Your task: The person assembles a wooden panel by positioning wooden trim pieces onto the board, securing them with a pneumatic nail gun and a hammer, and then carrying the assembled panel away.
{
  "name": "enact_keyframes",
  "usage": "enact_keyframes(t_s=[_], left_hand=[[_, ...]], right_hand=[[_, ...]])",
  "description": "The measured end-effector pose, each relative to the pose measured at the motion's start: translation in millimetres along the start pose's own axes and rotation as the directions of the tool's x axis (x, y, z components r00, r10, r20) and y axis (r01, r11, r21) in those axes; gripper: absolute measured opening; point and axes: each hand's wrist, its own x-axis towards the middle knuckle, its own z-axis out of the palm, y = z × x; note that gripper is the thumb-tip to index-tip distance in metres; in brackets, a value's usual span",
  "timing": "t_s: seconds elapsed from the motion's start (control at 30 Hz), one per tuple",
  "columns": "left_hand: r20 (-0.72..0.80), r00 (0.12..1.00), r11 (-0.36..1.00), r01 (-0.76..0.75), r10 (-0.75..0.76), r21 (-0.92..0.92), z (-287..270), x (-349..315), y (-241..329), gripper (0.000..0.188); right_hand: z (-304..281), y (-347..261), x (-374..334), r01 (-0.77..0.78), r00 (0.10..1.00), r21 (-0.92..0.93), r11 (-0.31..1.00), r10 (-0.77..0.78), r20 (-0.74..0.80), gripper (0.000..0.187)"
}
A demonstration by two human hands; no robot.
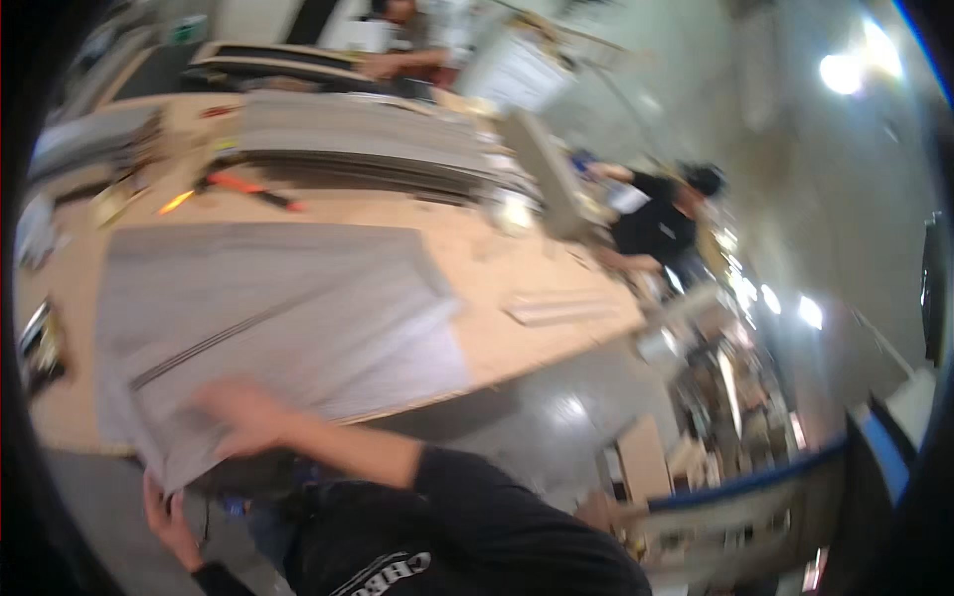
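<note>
Several long grey planks lie on a wooden table, their near corner overhanging the table's front edge. My right hand rests on top of the nearest plank close to that corner. It is blurred, so I cannot tell whether its fingers curl around the edge. My left hand is below the overhanging corner and grips the plank from underneath. Both arms wear black sleeves.
A stack of grey planks sits at the back of the table, with an orange-handled tool in front of it. A short plank piece lies near the right end. A person in black works at the right, another person at the far side.
</note>
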Motion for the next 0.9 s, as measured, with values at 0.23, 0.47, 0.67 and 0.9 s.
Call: enact_keyframes(t_s=[0.23,0.47,0.67,0.9], left_hand=[[0.109,0.994,0.999,-0.019,0.024,-0.051,10,24,-50,0.050],[0.102,0.993,0.998,0.055,-0.052,-0.027,-12,44,-54,0.050],[-0.033,0.993,0.944,0.117,-0.112,0.307,12,32,19,0.034],[0.125,0.992,1.000,-0.001,0.001,-0.001,10,43,-43,0.044]], right_hand=[[67,-28,33,0.045,0.998,-0.127,0.991,-0.049,-0.027,0.084],[85,-20,54,0.101,0.989,-0.123,0.987,-0.113,-0.097,0.079],[86,-14,53,0.082,0.994,-0.116,0.990,-0.089,-0.059,0.077],[72,-21,47,0.080,0.996,-0.061,0.995,-0.082,-0.035,0.072]])
